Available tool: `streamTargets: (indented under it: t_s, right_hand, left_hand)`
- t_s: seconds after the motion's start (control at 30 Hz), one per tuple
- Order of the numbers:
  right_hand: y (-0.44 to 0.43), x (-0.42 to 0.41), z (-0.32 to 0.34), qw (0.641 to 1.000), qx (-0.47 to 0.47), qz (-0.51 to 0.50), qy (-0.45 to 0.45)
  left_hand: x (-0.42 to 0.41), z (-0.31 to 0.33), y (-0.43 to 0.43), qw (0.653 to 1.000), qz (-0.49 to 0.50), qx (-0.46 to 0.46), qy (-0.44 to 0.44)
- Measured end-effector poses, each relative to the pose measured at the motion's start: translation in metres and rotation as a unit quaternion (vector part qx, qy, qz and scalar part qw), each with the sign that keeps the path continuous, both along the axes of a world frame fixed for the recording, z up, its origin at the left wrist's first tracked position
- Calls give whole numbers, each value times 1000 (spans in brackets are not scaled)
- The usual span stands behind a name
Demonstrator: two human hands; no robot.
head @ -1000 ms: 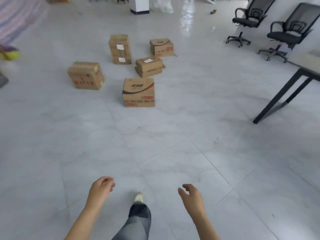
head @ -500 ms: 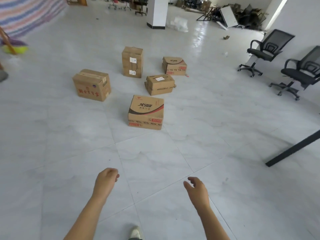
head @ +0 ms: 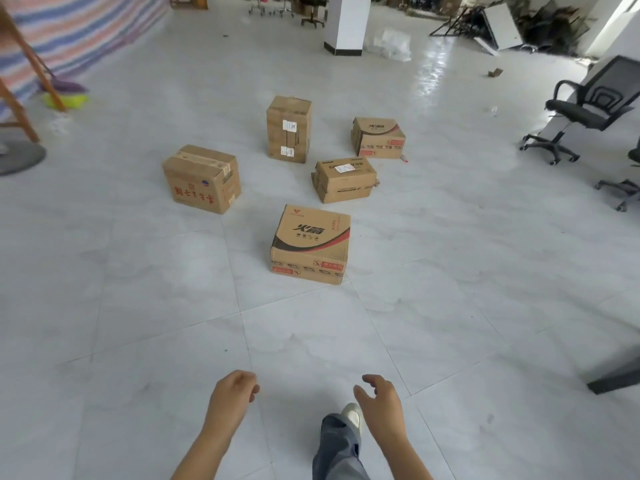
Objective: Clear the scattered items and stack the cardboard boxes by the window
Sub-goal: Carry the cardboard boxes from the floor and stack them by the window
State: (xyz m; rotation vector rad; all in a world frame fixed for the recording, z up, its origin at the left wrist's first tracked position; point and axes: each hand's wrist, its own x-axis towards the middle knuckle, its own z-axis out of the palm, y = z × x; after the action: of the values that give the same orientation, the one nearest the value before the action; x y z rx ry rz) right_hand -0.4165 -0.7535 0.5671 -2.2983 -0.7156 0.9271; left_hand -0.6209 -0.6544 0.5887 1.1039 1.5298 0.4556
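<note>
Status: nothing moved yet, as far as I can judge.

Left hand (head: 232, 393) low in view, fingers loosely curled, holding nothing. Right hand (head: 381, 400) the same, fingers slightly spread, thumb apart, empty. A pale shoe (head: 351, 414) shows between them on the white tiled floor (head: 138, 306).

All five boxes sit singly on the floor, none stacked, none touching a hand:
- brown cardboard box with black-and-red swoosh print (head: 311, 244) is the nearest, well ahead of the hands
- low brown cardboard box with a white label (head: 343, 180), just behind it to the right
- brown taped cardboard box with red characters (head: 202, 178), off to the left
- tall upright brown cardboard box with two white labels (head: 289, 129), further back
- second swoosh-print cardboard box (head: 377, 136), farthest, with a small red scrap (head: 403, 160) beside it

Loose items also uncleared — a cardboard scrap (head: 495, 72) and crumpled clear plastic (head: 391, 43) near the white pillar (head: 346, 22).

Window not identifiable, so the stacking spot is unknown. Remaining: everything. The nearest box looks like the likely first pick.
</note>
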Motion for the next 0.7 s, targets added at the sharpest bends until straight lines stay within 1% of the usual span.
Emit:
streamTargets:
  t_s: [0.1,0.23,0.37,0.43,0.57,0.7]
  right_hand:
    - [52,44,2,999,32,6,4]
    - [114,122,17,997,71,-11,1]
    - [149,198,32,993,105,-57,-4]
    - [159,222,28,993,93,-66,9]
    - [166,248,12,997,36,-54,48]
    - [201,300,4,995,12,-82,58]
  left_hand:
    - [37,1,41,1000,25,9,2]
    - [99,9,97,998,52,19,0]
    - [168,17,138,999,39,27,-5]
    - [200,17,152,1000,10,21,-6]
    - [248,9,174,999,-32,-3,1]
    - [304,-3,228,998,-56,-26,26]
